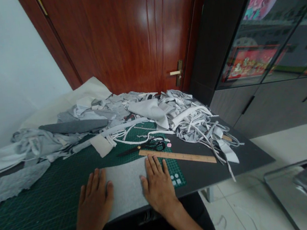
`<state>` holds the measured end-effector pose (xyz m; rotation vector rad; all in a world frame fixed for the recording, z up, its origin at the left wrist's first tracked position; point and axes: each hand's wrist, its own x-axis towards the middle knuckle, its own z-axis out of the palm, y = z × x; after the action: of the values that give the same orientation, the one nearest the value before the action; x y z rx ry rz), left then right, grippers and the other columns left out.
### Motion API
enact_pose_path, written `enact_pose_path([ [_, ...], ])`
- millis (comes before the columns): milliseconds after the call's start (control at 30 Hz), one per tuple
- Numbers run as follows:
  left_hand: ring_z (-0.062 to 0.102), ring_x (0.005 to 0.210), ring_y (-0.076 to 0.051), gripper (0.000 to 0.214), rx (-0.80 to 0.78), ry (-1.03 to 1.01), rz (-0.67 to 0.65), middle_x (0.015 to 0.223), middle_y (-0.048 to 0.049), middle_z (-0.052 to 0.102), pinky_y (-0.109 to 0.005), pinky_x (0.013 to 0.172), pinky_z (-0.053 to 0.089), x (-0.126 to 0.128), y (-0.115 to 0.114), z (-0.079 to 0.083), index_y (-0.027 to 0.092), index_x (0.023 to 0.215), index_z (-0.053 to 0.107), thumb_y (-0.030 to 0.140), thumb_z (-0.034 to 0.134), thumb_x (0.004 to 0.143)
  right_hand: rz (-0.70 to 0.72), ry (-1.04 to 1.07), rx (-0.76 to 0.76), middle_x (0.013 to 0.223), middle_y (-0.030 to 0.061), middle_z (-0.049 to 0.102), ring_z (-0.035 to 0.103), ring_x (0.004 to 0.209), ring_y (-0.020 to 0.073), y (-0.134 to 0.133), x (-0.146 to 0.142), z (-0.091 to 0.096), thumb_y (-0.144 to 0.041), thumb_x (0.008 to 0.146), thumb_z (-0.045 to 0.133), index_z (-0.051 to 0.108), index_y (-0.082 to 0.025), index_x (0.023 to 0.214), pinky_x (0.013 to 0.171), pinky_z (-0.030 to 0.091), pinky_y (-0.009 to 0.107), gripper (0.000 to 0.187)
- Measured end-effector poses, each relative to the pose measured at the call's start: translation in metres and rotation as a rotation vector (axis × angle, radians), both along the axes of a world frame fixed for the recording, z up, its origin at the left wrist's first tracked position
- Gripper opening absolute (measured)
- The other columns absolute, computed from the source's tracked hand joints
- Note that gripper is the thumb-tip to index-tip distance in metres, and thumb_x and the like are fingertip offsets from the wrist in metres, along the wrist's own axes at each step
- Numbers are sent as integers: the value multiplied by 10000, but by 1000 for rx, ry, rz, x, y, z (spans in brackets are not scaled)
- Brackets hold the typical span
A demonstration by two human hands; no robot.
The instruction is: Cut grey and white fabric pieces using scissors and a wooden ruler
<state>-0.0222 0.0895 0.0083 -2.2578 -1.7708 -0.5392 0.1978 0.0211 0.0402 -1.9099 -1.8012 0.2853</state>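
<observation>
A light grey fabric piece lies flat on the green cutting mat at the table's near edge. My left hand presses flat on its left side, fingers stretched out. My right hand lies flat on its right side, fingers spread, holding nothing. Just beyond the right fingertips a wooden ruler lies slanted. Black-handled scissors lie behind the ruler, near a small pink object.
A heap of grey and white fabric scraps and strips covers the table's far half and trails off the right side. A dark wooden door stands behind. A glass-fronted cabinet is at right. The table edge drops to tiled floor.
</observation>
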Motion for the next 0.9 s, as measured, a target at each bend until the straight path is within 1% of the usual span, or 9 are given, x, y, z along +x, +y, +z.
enact_pose_path([
  [133,436,1499,-394,718,-23,0,10,1592,-231,490,-639,1210,340,-10,4,3,19,1511,527,418,167,1035,0,-19,35,1702,136,280,242,1604,296,0,2,-4,-414,1094,359,370,-69,1617,1319,145,550,627],
  [300,421,1510,-383,746,-49,19,32,1608,-202,479,-622,1224,326,-13,4,5,21,1526,510,431,134,1029,-26,-44,39,1707,143,264,231,1605,310,-1,1,-8,-427,1091,360,375,-74,1618,1312,143,557,635],
  [400,411,1518,-375,785,-54,33,60,1614,-204,467,-598,1234,320,-10,2,6,-13,1527,494,436,108,1012,-71,-51,49,1703,154,272,228,1604,322,-4,0,-10,-438,1083,380,390,-64,1610,1309,153,553,647],
  [500,421,1510,-383,826,-49,19,84,1601,-229,476,-582,1242,314,-8,1,6,-56,1507,499,460,101,1000,-125,-69,73,1695,183,274,235,1601,337,-8,2,-12,-439,1071,415,438,-44,1583,1304,172,553,647],
  [600,422,1506,-394,839,-51,-1,87,1593,-244,482,-578,1244,312,-9,1,6,-67,1495,508,478,119,990,-143,-89,103,1690,177,290,258,1594,337,-14,7,-15,-403,1069,432,482,-66,1565,1298,200,554,601],
  [700,419,1507,-397,836,-51,-10,76,1591,-238,489,-581,1245,308,-9,1,6,-51,1499,513,490,130,988,-133,-102,120,1689,162,306,273,1590,327,-17,12,-17,-353,1070,434,495,-90,1562,1297,211,556,561],
  [900,426,1499,-413,811,-24,-49,58,1575,-244,508,-597,1244,302,-9,2,5,-31,1484,536,487,151,993,-122,-122,203,1673,182,356,302,1580,329,-18,14,-25,-265,1060,425,515,-55,1537,1287,248,565,529],
])
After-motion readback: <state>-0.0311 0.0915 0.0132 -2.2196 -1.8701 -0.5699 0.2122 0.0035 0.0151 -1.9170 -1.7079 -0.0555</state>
